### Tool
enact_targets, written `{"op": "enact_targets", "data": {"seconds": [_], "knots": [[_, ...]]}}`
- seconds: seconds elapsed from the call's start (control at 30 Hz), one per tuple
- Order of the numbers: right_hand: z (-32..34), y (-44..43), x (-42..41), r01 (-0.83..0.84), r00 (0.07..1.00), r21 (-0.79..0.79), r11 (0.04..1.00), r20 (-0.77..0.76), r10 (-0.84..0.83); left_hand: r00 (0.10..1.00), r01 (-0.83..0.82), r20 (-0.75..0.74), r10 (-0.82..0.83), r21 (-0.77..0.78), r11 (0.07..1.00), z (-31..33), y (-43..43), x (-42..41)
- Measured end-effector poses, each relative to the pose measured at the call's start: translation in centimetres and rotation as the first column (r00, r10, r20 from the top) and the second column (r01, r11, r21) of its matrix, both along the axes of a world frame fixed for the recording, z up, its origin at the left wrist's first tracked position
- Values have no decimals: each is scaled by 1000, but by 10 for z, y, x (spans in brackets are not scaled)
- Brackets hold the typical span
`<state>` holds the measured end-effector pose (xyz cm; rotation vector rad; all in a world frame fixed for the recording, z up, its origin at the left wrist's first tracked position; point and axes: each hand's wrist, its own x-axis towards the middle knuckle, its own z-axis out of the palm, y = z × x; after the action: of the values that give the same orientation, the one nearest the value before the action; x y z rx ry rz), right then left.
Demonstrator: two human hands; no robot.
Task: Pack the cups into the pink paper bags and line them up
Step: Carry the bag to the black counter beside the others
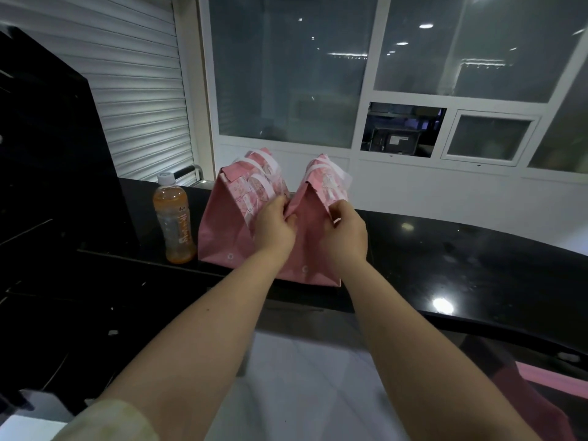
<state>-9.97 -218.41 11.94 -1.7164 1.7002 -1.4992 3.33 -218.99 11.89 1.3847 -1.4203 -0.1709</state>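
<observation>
Left bag (219,230) and right bag (313,243): pink paper, matt and plain on the side panels. Folded tops are printed with a pattern and white bands, and are creased. Counter (461,249): black, polished, glossy, mirrors spots of light. Bottle (173,218): clear smooth plastic, white cap. Shutter (133,90): white ribbed slats, soft sheen. Window (286,74): reflective glass in smooth white frames. Rail (199,169): bright metal.
</observation>
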Motion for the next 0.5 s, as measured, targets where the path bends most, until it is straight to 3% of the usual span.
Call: {"op": "enact_targets", "data": {"seconds": [0.2, 0.5], "knots": [[-34, 12, -16, 0, 988, 93, 996, -156, 15, 999, 14, 49, -15, 29, 999, -29, 11, 11], [-68, 21, -25, 20, 995, 143, 989, -101, -5, 998, 63, -3, -63, 78, 995, -66, 23, 12]]}}
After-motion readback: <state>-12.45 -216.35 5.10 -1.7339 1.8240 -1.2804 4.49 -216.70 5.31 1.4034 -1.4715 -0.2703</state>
